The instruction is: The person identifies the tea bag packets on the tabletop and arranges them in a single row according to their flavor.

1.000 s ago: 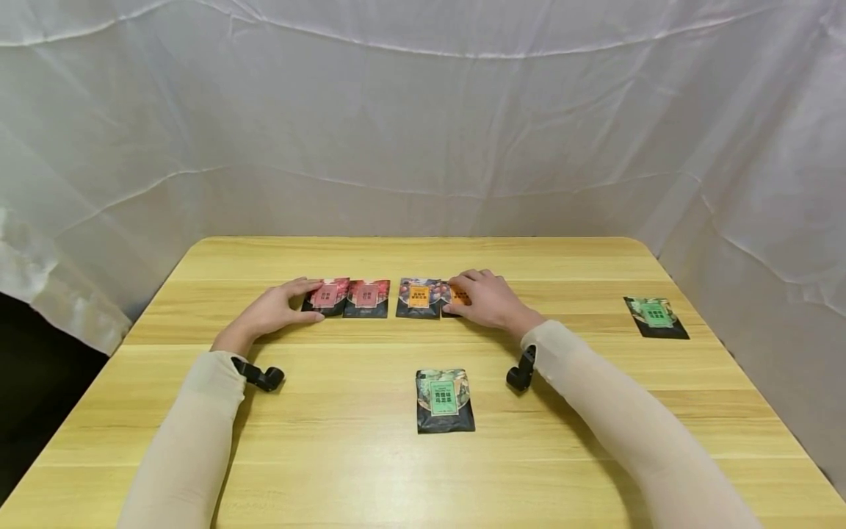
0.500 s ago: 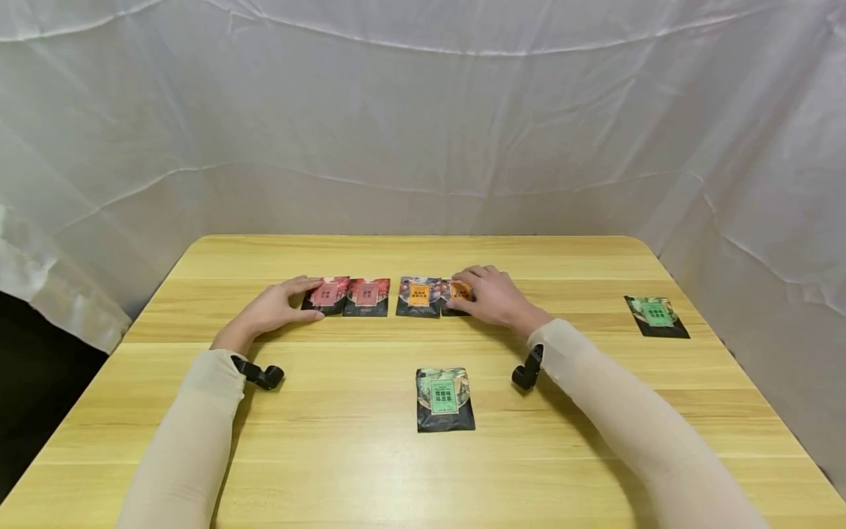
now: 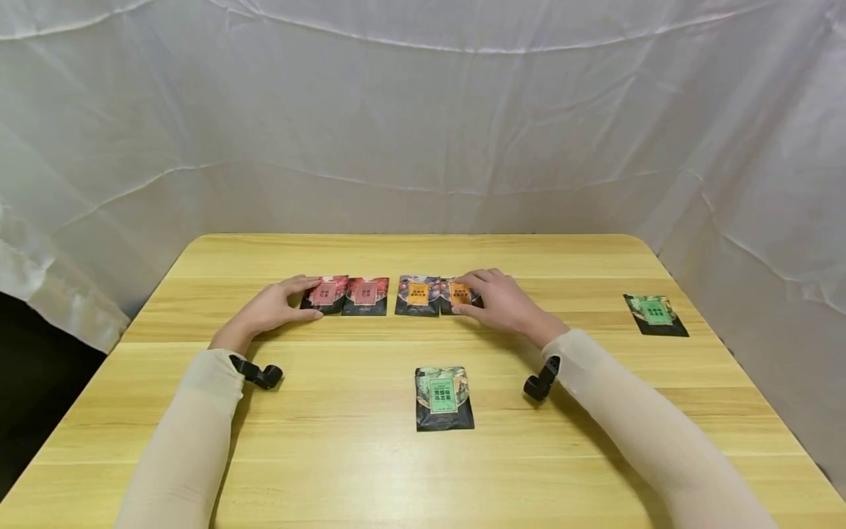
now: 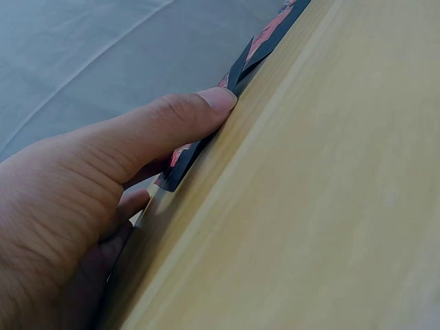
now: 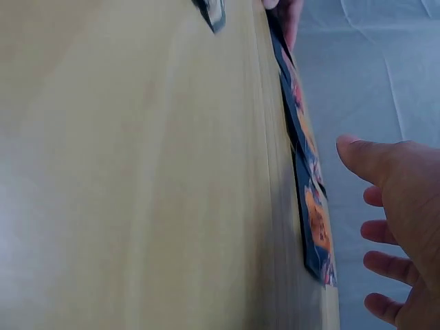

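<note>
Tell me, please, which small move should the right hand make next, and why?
Probably reach for the near green packet. The red pair and orange pair already lie in a row, the right hand is open beside them, and the other green packet lies apart.

1. Left hand [image 3: 272, 308] lay palm down, fingers extended forward, thumb [image 4: 185, 120] stretched out straight along its inner side.
2. Right hand [image 3: 504, 300] was raised slightly, fingers [image 5: 385, 265] spread and relaxed, gripping nothing.
3. Both forearms reached forward in pale beige sleeves [image 3: 192, 433], the right angled inward.
4. A small black wrist-mounted camera [image 3: 263, 375] sat under each wrist.
</note>
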### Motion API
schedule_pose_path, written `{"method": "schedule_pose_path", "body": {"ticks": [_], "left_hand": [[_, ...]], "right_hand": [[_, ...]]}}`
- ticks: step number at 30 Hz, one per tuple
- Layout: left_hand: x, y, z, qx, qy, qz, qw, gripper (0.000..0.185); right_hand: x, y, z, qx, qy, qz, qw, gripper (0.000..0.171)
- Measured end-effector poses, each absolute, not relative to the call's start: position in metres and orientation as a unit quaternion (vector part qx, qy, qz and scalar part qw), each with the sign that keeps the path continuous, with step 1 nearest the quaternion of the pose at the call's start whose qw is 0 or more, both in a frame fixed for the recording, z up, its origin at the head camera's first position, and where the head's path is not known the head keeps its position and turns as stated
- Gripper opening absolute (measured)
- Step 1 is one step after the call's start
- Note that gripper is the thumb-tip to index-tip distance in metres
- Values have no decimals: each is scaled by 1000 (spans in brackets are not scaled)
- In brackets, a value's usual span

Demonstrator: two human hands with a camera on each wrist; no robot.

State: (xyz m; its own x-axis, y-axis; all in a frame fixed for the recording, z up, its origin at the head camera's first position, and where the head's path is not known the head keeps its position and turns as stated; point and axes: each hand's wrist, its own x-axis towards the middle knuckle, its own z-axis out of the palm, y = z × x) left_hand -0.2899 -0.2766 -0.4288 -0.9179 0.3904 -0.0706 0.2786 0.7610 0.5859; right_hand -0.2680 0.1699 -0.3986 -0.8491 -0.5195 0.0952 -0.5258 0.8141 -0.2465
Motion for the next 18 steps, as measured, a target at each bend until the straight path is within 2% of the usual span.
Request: {"method": "schedule_pose_path", "body": {"ticks": [18], "left_hand": [[-291, -277, -430, 181, 934, 293, 92, 90]], "right_hand": [[-222, 164, -396, 383, -907, 174, -25, 64]]}}
